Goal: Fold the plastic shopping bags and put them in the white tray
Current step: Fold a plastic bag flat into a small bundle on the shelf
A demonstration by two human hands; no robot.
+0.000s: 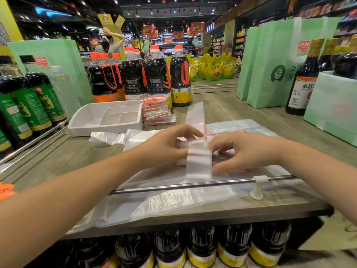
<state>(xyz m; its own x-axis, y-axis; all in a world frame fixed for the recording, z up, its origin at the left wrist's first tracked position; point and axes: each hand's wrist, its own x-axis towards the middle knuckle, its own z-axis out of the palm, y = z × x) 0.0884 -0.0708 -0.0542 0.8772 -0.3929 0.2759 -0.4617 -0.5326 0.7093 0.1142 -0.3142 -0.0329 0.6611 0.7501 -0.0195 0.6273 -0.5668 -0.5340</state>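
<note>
A wood-grain shop surface [231, 105], ringed by dark sauce bottles [156, 74] and green tote bags [270, 60], carries the work. At its near middle a plastic bag [199, 161], folded into a narrow white strip, is pinched from both sides: the left hand [164, 146] grips its far end between thumb and fingers, the right hand [245, 151] curls round the near fold. Under the strip lie flat unfolded bags [173, 198], spreading past the metal rail [193, 184]. Beyond the strip to the left sits the white tray [108, 128], its compartments bare, a stack of folded bags [156, 111] just beside it.
</note>
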